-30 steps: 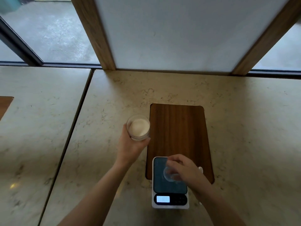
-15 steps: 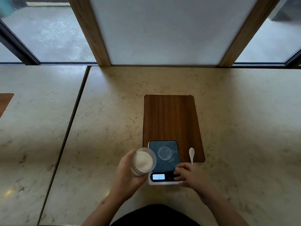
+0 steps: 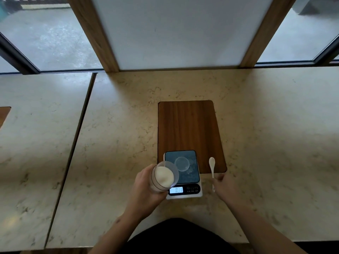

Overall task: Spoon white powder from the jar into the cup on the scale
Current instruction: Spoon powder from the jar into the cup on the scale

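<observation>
My left hand (image 3: 145, 187) grips a clear jar (image 3: 163, 177) of white powder, tilted and held just above the left front corner of the scale (image 3: 190, 177). A small clear cup (image 3: 182, 163) stands on the scale's dark platform. The display (image 3: 176, 190) is lit. A white spoon (image 3: 212, 166) lies to the right of the scale, its bowl on the wooden board (image 3: 189, 125). My right hand (image 3: 225, 186) is at the spoon's handle, fingertips touching it. I cannot tell whether the fingers have closed on it.
The scale sits on the near edge of the board, on a beige marble counter (image 3: 119, 134). A seam (image 3: 80, 129) separates a second counter slab on the left. A wall panel and windows stand behind. The counter's front edge runs close to my body.
My right hand left the scale's buttons and moved right to the spoon's handle. The jar stayed in my left hand beside the scale. The camera view shifted slightly.
</observation>
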